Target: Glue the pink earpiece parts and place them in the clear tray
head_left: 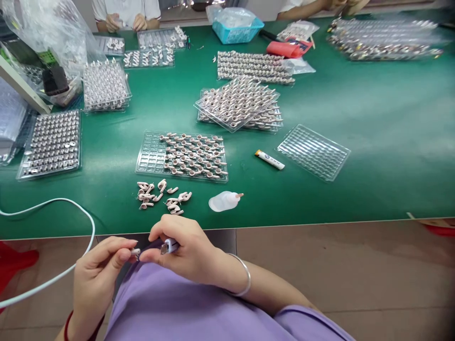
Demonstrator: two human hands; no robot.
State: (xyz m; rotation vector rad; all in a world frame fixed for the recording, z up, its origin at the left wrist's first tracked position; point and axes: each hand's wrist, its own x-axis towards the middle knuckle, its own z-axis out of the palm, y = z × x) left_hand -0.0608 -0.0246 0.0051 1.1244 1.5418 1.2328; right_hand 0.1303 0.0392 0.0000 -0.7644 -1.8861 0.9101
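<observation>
My left hand (97, 272) and my right hand (185, 248) meet in my lap over purple cloth, just below the table's front edge. The left hand pinches a small pale part (135, 253) between thumb and fingertip. The right hand is closed round a small white tool with a metal tip (168, 246). On the table just above them lies a loose heap of small pink-white parts (161, 196) and a small clear squeeze bottle (223, 201) on its side. A clear tray (151, 156) partly filled with the same parts sits behind the heap.
The green table (355, 109) carries several clear trays of parts, an unfilled tray (313, 151), a white lighter-like tube (269, 159), a blue basket (237, 29) and plastic bags. A white cable (76, 206) loops off the left edge. Other people's hands (126, 21) rest at the far side.
</observation>
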